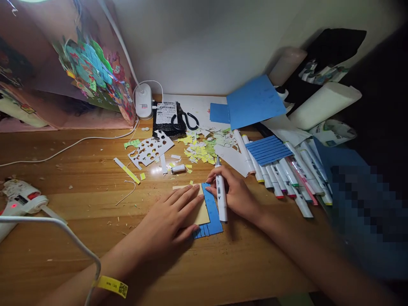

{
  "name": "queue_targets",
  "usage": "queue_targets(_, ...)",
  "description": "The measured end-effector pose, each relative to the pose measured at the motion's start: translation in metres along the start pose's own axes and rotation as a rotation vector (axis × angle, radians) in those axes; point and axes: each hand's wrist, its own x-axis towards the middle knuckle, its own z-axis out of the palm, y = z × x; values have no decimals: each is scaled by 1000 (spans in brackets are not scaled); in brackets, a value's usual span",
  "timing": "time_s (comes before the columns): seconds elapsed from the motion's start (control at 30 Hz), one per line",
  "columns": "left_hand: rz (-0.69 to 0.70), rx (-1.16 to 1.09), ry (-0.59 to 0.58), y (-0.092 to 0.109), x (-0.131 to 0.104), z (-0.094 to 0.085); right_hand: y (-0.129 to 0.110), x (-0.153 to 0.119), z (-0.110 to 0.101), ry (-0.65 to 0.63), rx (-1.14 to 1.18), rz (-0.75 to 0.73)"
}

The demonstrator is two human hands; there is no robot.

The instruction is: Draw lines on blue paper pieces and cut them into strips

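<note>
My left hand [174,214] lies flat with fingers stretched over a cream card [203,212]. The card sits on top of a blue piece [213,208], which has dark lines along its near edge and sticks out on the right. In my right hand [237,193] is a white marker [220,193], its grey tip pointing away from me and uncapped. The fingertips of that hand also rest by the upper edge of the blue piece. A loose white marker cap [178,168] lies beyond my hands.
Paper scraps [204,146], pliers [183,119] and a punched white sheet [151,148] lie farther back. At right, several markers [287,174] lie under a lined blue piece [269,149]. A glue gun [22,197] is at left; a white cable [76,238] crosses near my left forearm.
</note>
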Motion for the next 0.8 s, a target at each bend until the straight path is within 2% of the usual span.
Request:
queue_targets(0.33, 17, 16, 13, 0, 0, 1, -4, 1, 1, 3, -7, -5)
queue_targets(0.53, 7, 45, 9, 1, 1, 1, -8, -1, -2, 83, 72, 9)
queue_targets(0.8, 1, 67, 17, 2, 2, 1, -5, -1, -8, 37, 73, -41)
